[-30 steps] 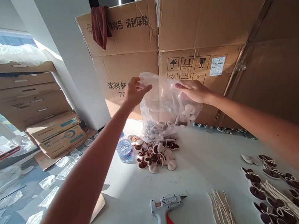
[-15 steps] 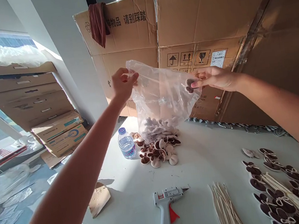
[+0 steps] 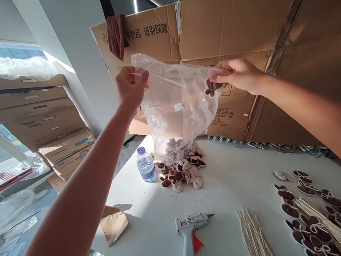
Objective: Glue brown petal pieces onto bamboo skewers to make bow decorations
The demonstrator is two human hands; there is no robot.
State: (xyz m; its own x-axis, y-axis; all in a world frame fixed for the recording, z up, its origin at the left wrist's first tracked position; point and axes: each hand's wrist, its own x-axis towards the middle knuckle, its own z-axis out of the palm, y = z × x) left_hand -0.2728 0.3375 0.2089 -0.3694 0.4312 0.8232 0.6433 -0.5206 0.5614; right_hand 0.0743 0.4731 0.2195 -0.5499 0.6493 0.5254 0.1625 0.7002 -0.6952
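A clear plastic bag [image 3: 181, 87] hangs between my two hands, its lower end over the table. My left hand [image 3: 131, 85] pinches the bag's upper left edge. With closed fingers, my right hand [image 3: 238, 75] holds the upper right corner, where a brown felt piece [image 3: 209, 87] shows at the fingertips; I cannot tell whether it is inside the bag. Pale felt pieces [image 3: 174, 146] lie in the bottom of the bag. Beneath and in front of it is a pile of brown and pale felt pieces [image 3: 182, 174], partly hidden by the plastic.
A water bottle [image 3: 146, 165] stands left of the pile. Nearer me lie a hot glue gun [image 3: 187, 237], a bundle of thin cords [image 3: 256, 233] and a cardboard scrap [image 3: 115, 226]. Brown felt pieces with tied bows [image 3: 316, 228] cover the right side. A large cardboard box [image 3: 226, 27] forms the back.
Both hands have risen a little and shifted left with the bag. Fewer felt pieces show in its bottom, and more of the pile behind its right side is visible.
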